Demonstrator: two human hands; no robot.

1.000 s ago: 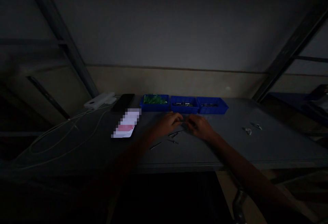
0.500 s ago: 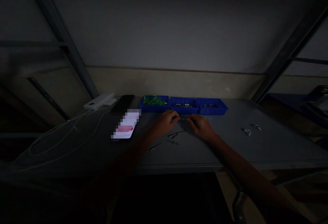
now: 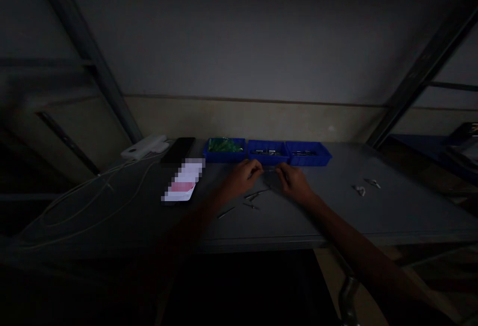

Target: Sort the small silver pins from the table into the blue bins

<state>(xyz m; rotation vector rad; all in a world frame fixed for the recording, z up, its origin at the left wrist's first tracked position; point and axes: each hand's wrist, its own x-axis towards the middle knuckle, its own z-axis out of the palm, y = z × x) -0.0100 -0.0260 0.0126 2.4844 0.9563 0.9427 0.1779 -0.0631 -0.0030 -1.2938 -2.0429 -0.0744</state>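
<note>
The scene is very dim. My left hand (image 3: 242,177) and my right hand (image 3: 293,180) are held close together just above the grey table (image 3: 392,216), in front of the blue trays. Both are pinched on the ends of a thin metal rod (image 3: 269,169) that spans the gap between them. Several more thin metal rods (image 3: 254,195) lie loose on the table just below my hands, nearer to me.
Three blue trays stand in a row at the back: one with green parts (image 3: 225,149), a middle one (image 3: 268,152) and a right one (image 3: 308,153) with metal pieces. A black phone (image 3: 179,150), white charger (image 3: 144,147), cable (image 3: 93,191), blurred card (image 3: 183,182) and small metal parts (image 3: 364,186) lie around.
Both hands have lifted slightly and drifted toward the trays, and the gap between them has widened a little with the rod showing between them.
</note>
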